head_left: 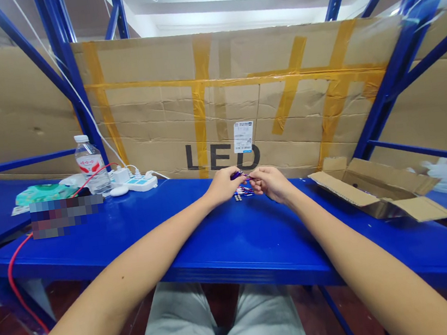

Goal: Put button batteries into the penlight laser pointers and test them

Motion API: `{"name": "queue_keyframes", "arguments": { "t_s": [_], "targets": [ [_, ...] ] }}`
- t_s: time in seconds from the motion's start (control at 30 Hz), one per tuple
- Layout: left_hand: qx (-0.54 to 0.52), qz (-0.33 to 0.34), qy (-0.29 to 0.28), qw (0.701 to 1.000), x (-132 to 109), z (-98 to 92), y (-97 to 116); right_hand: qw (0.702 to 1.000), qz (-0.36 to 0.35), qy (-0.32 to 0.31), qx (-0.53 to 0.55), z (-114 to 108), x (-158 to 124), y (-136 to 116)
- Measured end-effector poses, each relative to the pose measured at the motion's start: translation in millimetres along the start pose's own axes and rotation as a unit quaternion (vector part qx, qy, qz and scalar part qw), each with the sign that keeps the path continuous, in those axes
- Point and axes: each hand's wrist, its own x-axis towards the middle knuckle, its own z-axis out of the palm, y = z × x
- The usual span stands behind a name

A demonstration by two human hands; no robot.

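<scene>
My left hand (225, 185) is closed around small, slim, shiny purple-blue pieces (236, 175) above the far middle of the blue table (224, 233). Facing it, my right hand (270, 183) pinches the tip of a thin purple-red piece (248, 178) that spans the small gap between both hands. Their exact kind is too small to make out. Just below the fingers lies a little pile of similar slim pieces (244, 191) with silvery ends, partly hidden by my right hand.
An open cardboard box (341, 187) stands on the right. At the left are a water bottle (91, 165), a white power strip (141, 183), a green packet (41, 193) and a red cable (12, 272). A taped cardboard panel (151, 122) rises behind the table between blue posts.
</scene>
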Motion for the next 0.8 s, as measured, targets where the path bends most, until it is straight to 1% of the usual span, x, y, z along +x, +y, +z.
{"name": "queue_keyframes", "arguments": {
  "t_s": [0.07, 0.13, 0.3, 0.37, 0.43, 0.5, 0.57, 0.67, 0.8],
  "targets": [
    [0.002, 0.005, -0.002, 1.000, -1, 2.0, 0, 0.999, -0.030, 0.009, -0.036, 1, 1, 2],
    [0.007, 0.006, -0.012, 1.000, -2, 3.6, -1, 0.993, -0.062, 0.014, -0.095, 1, 1, 4],
    [-0.009, -0.001, -0.024, 1.000, -3, 5.2, 2, 0.967, -0.102, 0.018, -0.232, -5, 4, 6],
    [-0.026, -0.023, -0.026, 0.999, -3, 5.8, 4, 0.947, -0.134, 0.031, -0.290, -9, 4, 5],
    [-0.027, -0.039, -0.033, 0.998, -4, 6.3, 6, 0.916, -0.174, 0.043, -0.358, -11, 4, 4],
    [-0.010, -0.026, -0.036, 0.999, -5, 6.4, 8, 0.882, -0.207, 0.045, -0.421, -12, 4, 3],
    [0.014, 0.006, -0.037, 0.999, -5, 5.8, 8, 0.853, -0.223, 0.040, -0.470, -12, 3, 2],
    [0.052, 0.034, -0.043, 0.997, -7, 3.8, 10, 0.825, -0.230, 0.029, -0.515, -12, 1, 1],
    [0.108, 0.042, -0.052, 0.992, -8, 0.8, 14, 0.799, -0.236, 0.017, -0.554, -11, 0, 0]
  ]
}}
